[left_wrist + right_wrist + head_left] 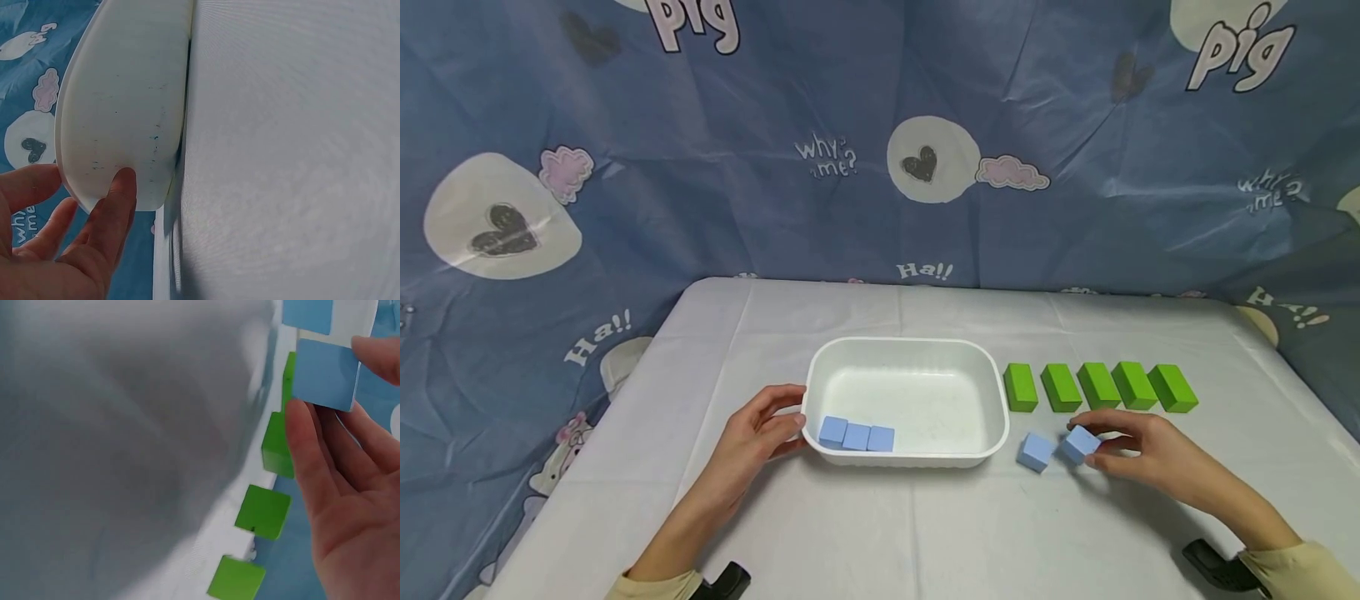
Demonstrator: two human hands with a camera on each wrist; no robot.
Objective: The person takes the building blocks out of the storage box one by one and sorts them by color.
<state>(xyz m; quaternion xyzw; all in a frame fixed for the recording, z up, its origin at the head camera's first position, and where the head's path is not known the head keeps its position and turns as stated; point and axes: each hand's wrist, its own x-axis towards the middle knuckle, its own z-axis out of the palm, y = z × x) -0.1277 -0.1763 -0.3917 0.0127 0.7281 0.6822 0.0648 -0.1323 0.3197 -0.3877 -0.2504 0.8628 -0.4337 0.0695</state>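
My right hand [1131,442] pinches a light blue cube [1080,445] between thumb and fingers, just to the right of another blue cube [1035,452] on the table. The right wrist view shows the gripped cube [325,374] with the thumb on one side and fingers on the other. Fingers of my left hand [756,429] touch the left end of a white tray [895,461]; in the left wrist view the fingertips [127,178] rest against its outer wall. Three blue cubes [856,437] sit side by side in the tray's front left corner.
Several green blocks [1098,386] stand in a row behind my right hand, right of the tray. A white cloth [910,533] covers the table. Behind it hangs a blue printed curtain [850,225].
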